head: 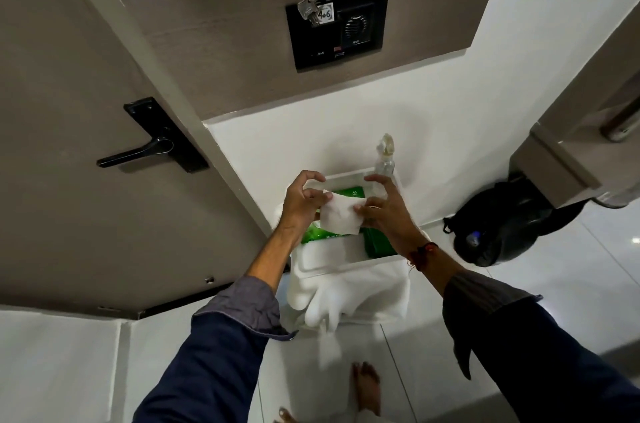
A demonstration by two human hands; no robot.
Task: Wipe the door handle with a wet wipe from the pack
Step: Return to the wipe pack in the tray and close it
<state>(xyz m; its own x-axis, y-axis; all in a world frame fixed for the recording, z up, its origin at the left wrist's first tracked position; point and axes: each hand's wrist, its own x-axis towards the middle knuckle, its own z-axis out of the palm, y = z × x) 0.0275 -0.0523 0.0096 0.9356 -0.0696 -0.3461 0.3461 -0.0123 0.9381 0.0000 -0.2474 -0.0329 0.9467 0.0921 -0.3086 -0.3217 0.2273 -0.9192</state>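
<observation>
A white wet wipe (341,214) is stretched between both hands above a white tray (346,176). My left hand (301,201) pinches its left edge, my right hand (384,211) grips its right edge. Under the wipe lies the green wipe pack (355,192), partly hidden by my hands. The black lever door handle (138,152) sits on its black plate on the brown door, to the upper left, well apart from both hands.
A clear spray bottle (386,159) stands at the tray's back right corner. White towels (346,298) hang under the tray. A black bag (502,225) lies on the floor at right. Keys (313,3) hang on a black wall panel above. My bare feet (365,388) are below.
</observation>
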